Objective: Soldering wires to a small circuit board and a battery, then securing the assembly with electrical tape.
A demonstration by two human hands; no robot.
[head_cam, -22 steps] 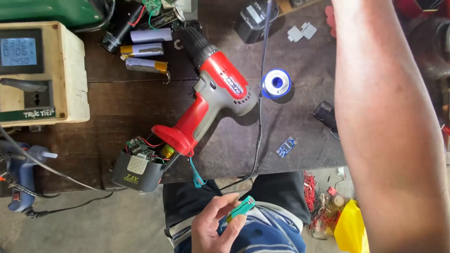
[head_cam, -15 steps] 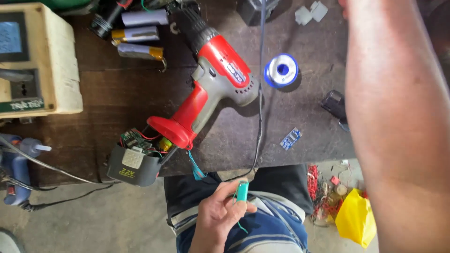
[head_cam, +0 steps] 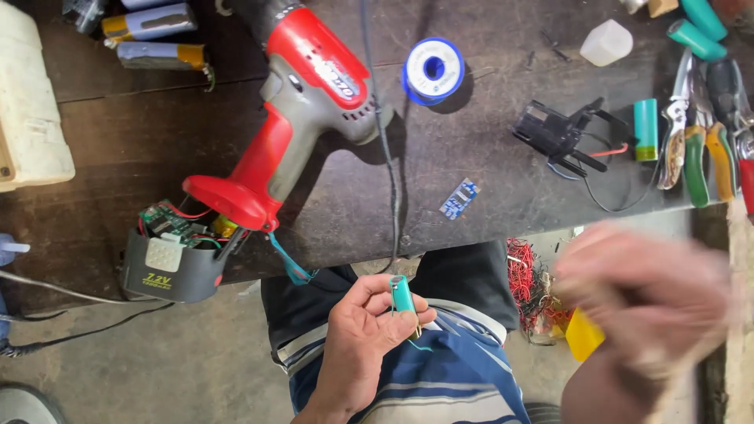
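Note:
My left hand (head_cam: 363,338) is over my lap, below the bench edge, and grips a teal cylindrical battery cell (head_cam: 404,298) with a thin wire trailing from it. My right hand (head_cam: 640,294) is blurred at the right, below the bench's front edge, and I cannot tell whether it holds anything. On the dark wooden bench (head_cam: 487,157) lies a red and grey cordless drill (head_cam: 302,102), its handle toward me. Its opened grey battery pack (head_cam: 177,259), with a green circuit board and wires showing, hangs at the bench's front edge.
A blue solder spool (head_cam: 433,69), a small blue circuit board (head_cam: 459,198), a black plastic battery holder (head_cam: 561,133), a loose teal cell (head_cam: 646,129) and pliers (head_cam: 695,133) lie on the bench. Wrapped battery cells (head_cam: 157,39) sit at back left beside a cream box (head_cam: 27,118).
My right arm, raised across the right of the view before, has dropped, and the hand now sits low at the right, blurred. My left hand keeps the teal cell.

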